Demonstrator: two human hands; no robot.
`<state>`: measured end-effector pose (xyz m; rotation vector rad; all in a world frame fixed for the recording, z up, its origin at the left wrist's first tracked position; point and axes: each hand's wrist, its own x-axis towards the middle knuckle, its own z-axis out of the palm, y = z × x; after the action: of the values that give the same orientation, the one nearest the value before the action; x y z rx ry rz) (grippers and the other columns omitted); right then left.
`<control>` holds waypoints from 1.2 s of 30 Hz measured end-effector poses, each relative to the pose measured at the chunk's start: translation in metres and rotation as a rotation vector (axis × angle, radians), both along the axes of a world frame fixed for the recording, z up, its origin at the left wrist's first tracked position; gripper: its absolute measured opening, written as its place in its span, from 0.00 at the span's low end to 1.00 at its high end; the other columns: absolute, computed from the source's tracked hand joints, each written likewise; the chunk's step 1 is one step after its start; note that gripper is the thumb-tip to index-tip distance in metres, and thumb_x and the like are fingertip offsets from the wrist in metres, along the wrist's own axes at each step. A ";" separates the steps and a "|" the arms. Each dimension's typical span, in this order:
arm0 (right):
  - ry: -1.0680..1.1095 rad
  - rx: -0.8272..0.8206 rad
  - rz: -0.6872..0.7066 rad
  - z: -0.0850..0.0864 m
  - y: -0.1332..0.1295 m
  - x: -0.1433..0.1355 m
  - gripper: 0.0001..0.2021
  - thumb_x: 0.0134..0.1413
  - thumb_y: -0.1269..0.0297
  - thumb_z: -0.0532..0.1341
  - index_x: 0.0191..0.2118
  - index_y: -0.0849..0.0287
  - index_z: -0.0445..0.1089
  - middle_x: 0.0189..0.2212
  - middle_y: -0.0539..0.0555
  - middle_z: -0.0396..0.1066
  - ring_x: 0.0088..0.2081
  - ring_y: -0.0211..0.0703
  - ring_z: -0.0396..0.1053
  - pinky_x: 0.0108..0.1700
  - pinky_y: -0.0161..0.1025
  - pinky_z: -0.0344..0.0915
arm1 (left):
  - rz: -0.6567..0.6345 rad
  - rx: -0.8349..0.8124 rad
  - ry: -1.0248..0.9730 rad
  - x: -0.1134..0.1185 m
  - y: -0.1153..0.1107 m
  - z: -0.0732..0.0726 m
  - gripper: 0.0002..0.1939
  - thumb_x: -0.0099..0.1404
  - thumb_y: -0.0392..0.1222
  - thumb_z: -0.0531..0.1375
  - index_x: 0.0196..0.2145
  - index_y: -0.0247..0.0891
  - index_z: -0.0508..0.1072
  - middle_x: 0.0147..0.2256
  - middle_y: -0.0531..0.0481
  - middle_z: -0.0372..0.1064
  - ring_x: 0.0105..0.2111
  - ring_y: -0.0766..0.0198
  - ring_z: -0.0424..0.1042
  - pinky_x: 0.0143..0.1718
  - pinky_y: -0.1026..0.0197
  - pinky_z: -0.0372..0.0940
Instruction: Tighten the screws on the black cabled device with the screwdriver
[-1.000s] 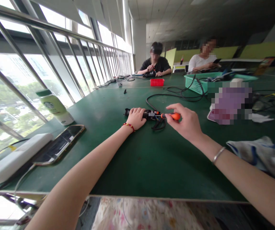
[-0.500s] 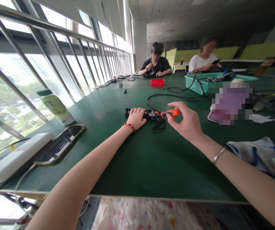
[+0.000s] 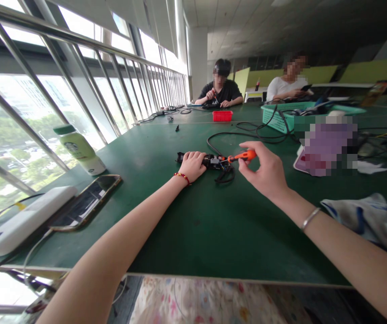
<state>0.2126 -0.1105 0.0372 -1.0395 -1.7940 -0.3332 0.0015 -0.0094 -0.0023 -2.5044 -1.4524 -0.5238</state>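
Across the middle of the green table lies a slim black device (image 3: 214, 162) with its inside showing at the right end, small wires and a black cable there. My left hand (image 3: 194, 166) rests over its left part, fingers curled over the far side and pressing it to the table. My right hand (image 3: 264, 168) holds an orange screwdriver (image 3: 245, 155), its handle end towards the palm, index finger arched and thumb below. The screwdriver's shaft points left into the open end of the device; its tip is too small to make out.
A red tray (image 3: 222, 116) and a green basket (image 3: 276, 118) stand farther back, with cables (image 3: 247, 135) near. Left are a bottle (image 3: 80, 150), a phone (image 3: 87, 202) and a white power strip (image 3: 24, 220). A cloth (image 3: 358, 216) lies right. Two people sit beyond.
My right hand has shifted slightly right with the screwdriver, and its fingers sit a little differently around the handle. My left hand and the device stay in place.
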 end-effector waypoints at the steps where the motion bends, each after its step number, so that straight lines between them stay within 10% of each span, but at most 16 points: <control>1: 0.007 0.010 0.010 0.000 0.000 0.000 0.15 0.50 0.66 0.57 0.46 0.56 0.65 0.35 0.54 0.73 0.34 0.45 0.71 0.36 0.40 0.66 | -0.004 -0.003 -0.004 0.000 0.000 0.000 0.22 0.61 0.39 0.50 0.54 0.38 0.66 0.50 0.44 0.66 0.52 0.53 0.61 0.59 0.49 0.50; 8: -0.040 -0.035 -0.084 -0.002 0.002 0.001 0.09 0.52 0.59 0.58 0.37 0.55 0.69 0.21 0.49 0.68 0.25 0.44 0.68 0.29 0.39 0.63 | 0.002 0.016 0.007 0.001 0.001 -0.001 0.22 0.62 0.40 0.50 0.54 0.38 0.65 0.50 0.44 0.66 0.52 0.53 0.61 0.60 0.50 0.50; 15: -0.008 0.010 0.048 0.001 0.000 -0.001 0.15 0.50 0.68 0.56 0.46 0.56 0.65 0.37 0.54 0.72 0.35 0.45 0.71 0.36 0.40 0.66 | -0.001 0.017 0.020 0.000 -0.001 -0.001 0.24 0.61 0.40 0.51 0.54 0.36 0.65 0.50 0.43 0.66 0.53 0.52 0.61 0.60 0.51 0.49; 21: -0.027 -0.062 -0.047 -0.001 0.000 -0.001 0.11 0.51 0.59 0.58 0.40 0.56 0.68 0.22 0.49 0.67 0.25 0.44 0.68 0.31 0.39 0.64 | -0.002 0.008 0.015 0.001 -0.002 0.001 0.24 0.60 0.41 0.52 0.54 0.36 0.65 0.50 0.43 0.66 0.52 0.52 0.61 0.59 0.51 0.50; 28: -0.012 0.007 0.039 0.000 0.001 0.000 0.17 0.49 0.68 0.57 0.47 0.58 0.65 0.36 0.54 0.73 0.31 0.43 0.70 0.35 0.39 0.65 | -0.002 0.014 0.021 0.001 -0.001 0.000 0.24 0.60 0.40 0.52 0.54 0.34 0.65 0.51 0.42 0.65 0.52 0.51 0.61 0.60 0.50 0.49; 36: -0.019 -0.040 -0.034 -0.001 0.001 0.000 0.11 0.50 0.62 0.58 0.41 0.56 0.68 0.23 0.49 0.68 0.25 0.43 0.68 0.31 0.38 0.64 | 0.002 -0.005 0.000 0.002 -0.003 0.002 0.24 0.59 0.40 0.53 0.54 0.36 0.65 0.50 0.43 0.66 0.52 0.52 0.61 0.59 0.51 0.50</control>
<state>0.2126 -0.1099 0.0359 -1.0989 -1.8081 -0.3302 0.0032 -0.0121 -0.0008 -2.5060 -1.4578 -0.5208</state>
